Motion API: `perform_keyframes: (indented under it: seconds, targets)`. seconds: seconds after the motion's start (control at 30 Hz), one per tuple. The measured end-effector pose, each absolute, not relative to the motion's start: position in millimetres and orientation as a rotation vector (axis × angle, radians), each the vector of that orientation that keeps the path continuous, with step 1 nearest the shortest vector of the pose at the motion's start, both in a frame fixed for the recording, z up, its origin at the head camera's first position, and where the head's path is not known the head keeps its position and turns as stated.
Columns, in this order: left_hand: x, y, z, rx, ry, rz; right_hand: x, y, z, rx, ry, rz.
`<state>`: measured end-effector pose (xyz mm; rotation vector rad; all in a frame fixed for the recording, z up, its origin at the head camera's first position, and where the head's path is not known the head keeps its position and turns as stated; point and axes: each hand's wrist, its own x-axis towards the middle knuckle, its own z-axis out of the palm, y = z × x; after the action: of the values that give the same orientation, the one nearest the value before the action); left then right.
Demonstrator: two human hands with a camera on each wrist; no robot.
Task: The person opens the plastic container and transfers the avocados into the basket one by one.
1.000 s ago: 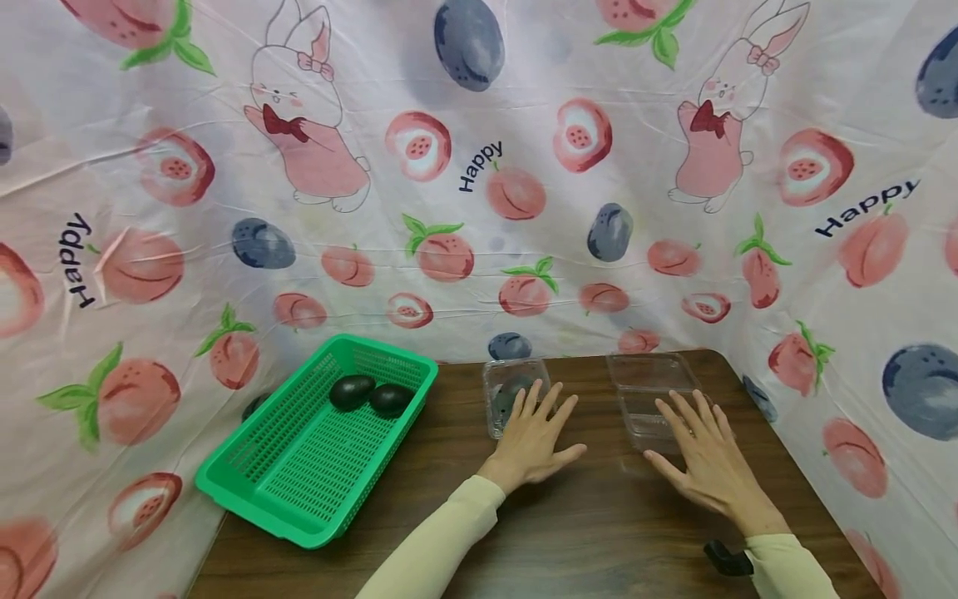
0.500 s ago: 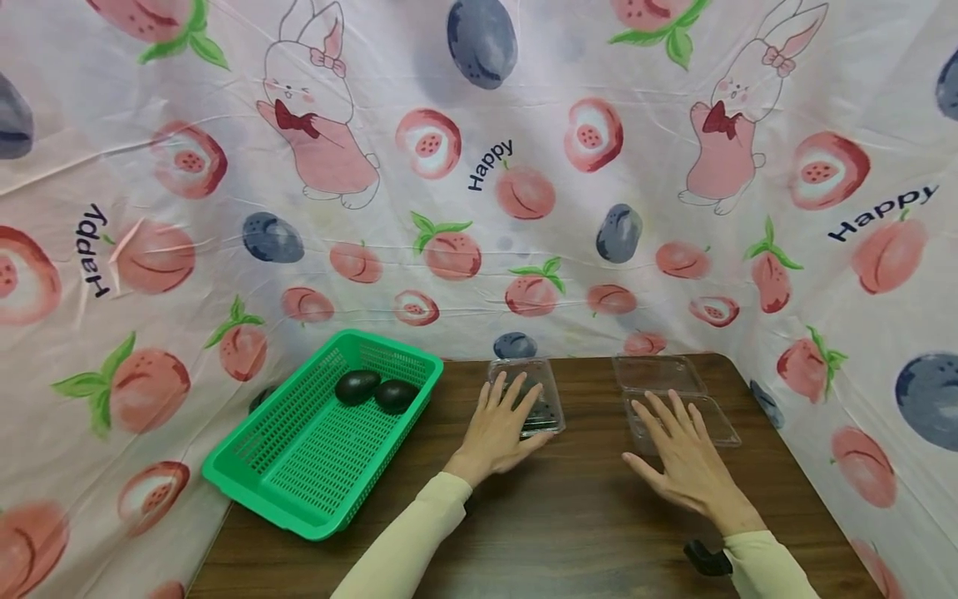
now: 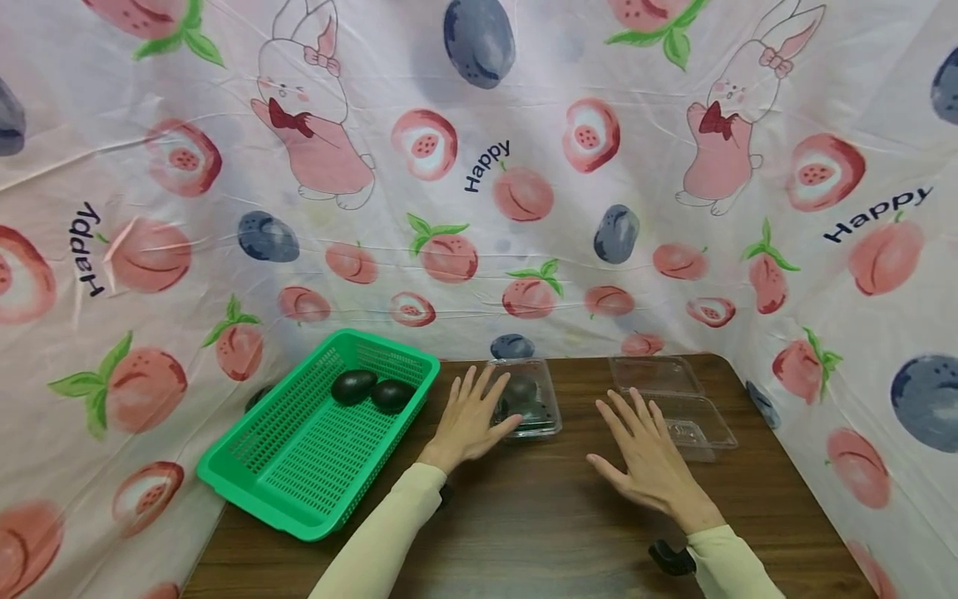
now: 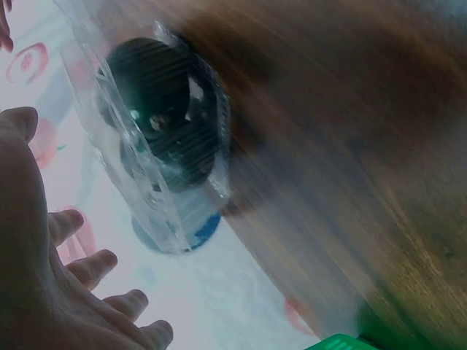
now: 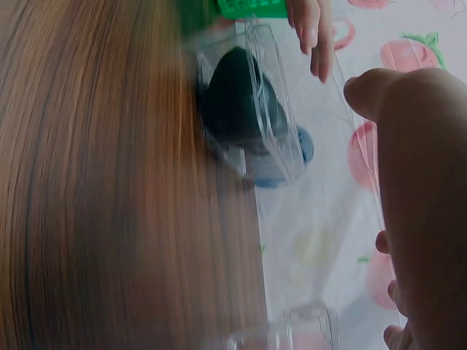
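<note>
Shifting leftward, left hand uncovers more of the filled clear container; right hand also moves left. Both spread, holding nothing; container apparently needs no support.

We observed a filled container of clear plastic, seated upright on the table near the far edge. It was covered and held dark, rounded fruit; we could not confirm the count. To its right, a second clear container stood open, its lid laid back toward that edge.
</note>
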<state>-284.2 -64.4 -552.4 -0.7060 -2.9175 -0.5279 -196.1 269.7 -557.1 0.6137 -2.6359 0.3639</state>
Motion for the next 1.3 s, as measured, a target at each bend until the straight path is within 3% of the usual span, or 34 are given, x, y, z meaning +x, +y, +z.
perform_keyframes:
  seconds: [0.63, 1.3]
  targets:
    - [-324, -72, -568, -0.640, -2.962, -0.839, -220, 221, -567, 0.655, -2.730, 0.442]
    - [-343, -58, -568, -0.620, -3.103, -0.661, -238, 194, -577, 0.687, -2.860, 0.476]
